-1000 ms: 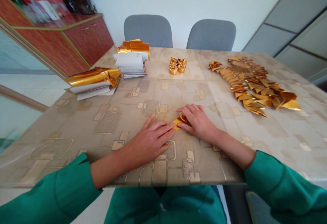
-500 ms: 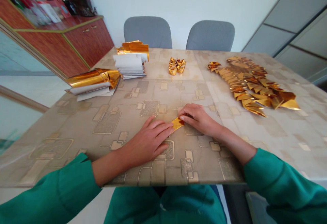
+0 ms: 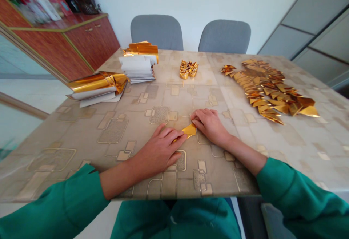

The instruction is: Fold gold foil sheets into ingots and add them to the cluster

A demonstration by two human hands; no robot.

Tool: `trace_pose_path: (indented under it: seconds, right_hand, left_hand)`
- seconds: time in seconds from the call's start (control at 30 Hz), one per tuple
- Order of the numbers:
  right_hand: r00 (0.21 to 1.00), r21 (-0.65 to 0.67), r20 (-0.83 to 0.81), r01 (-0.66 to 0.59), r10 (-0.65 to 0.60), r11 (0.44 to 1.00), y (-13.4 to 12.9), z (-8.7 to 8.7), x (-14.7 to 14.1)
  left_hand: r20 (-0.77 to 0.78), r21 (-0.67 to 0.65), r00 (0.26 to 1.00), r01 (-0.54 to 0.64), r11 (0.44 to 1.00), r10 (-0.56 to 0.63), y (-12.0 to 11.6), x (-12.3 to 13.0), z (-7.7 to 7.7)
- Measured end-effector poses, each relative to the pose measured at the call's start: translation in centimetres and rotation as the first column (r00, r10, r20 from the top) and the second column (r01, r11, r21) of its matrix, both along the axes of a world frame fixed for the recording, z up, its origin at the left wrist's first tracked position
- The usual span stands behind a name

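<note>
A small piece of folded gold foil paper (image 3: 189,130) lies on the table before me, with a pointed flap showing between my hands. My left hand (image 3: 162,146) rests palm down with fingers stretched and its thumb apart. Its fingertips press on the paper's left end and cover part of it. At the upper right corner, my right hand (image 3: 208,124) pinches the paper between thumb and curled fingers. The tips of those fingers are partly hidden.
Gold-and-white paper stacks (image 3: 139,66) and a rolled gold bundle (image 3: 98,86) sit at the left. Shiny folded gold pieces (image 3: 188,69) stand at the back middle. Many gold folded pieces (image 3: 267,86) spread in rows at the right. Two grey chairs (image 3: 156,31) stand behind the table.
The gold paper's flap now shows larger and flatter between my hands. My right hand has shifted slightly up and left; my left hand has barely moved.
</note>
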State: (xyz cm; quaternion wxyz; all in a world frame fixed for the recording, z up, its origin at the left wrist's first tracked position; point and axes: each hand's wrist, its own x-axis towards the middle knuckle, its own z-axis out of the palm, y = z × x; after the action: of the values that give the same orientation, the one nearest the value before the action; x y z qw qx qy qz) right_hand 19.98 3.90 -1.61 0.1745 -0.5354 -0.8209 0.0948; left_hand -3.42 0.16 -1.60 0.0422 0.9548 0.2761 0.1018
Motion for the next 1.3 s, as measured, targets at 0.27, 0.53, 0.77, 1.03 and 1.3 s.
trace_pose_path:
  seconds: [0.27, 0.53, 0.77, 1.03, 1.3]
  right_hand:
    - [0.990, 0.041, -0.040, -0.130, 0.132, 0.991, -0.7, 0.5, -0.5]
    - [0.987, 0.032, -0.015, -0.159, 0.159, 0.987, -0.9, 0.3, -0.6]
    - [0.939, 0.030, -0.148, -0.310, 0.311, 0.950, -1.3, 0.3, -0.8]
    - [0.914, 0.209, -0.259, -0.261, 0.311, 0.942, -1.7, 2.0, -0.2]
    - [0.797, 0.098, -0.528, -0.286, 0.294, 0.953, -0.2, 2.5, 2.2]
  left_hand:
    - [0.182, -0.225, 0.980, -0.041, 0.974, 0.083, 2.0, 0.9, 1.3]
    - [0.018, -0.251, 0.917, -0.383, 0.889, 0.399, 1.7, 0.7, 1.6]
    - [0.144, -0.406, 0.909, -0.306, 0.861, 0.391, 1.4, 1.4, 1.4]
    - [0.308, -0.059, 0.928, -0.201, 0.978, 0.209, 1.8, 2.2, 2.8]
    - [0.528, -0.099, 0.836, -0.118, 0.988, 0.152, 3.2, 2.6, 2.3]
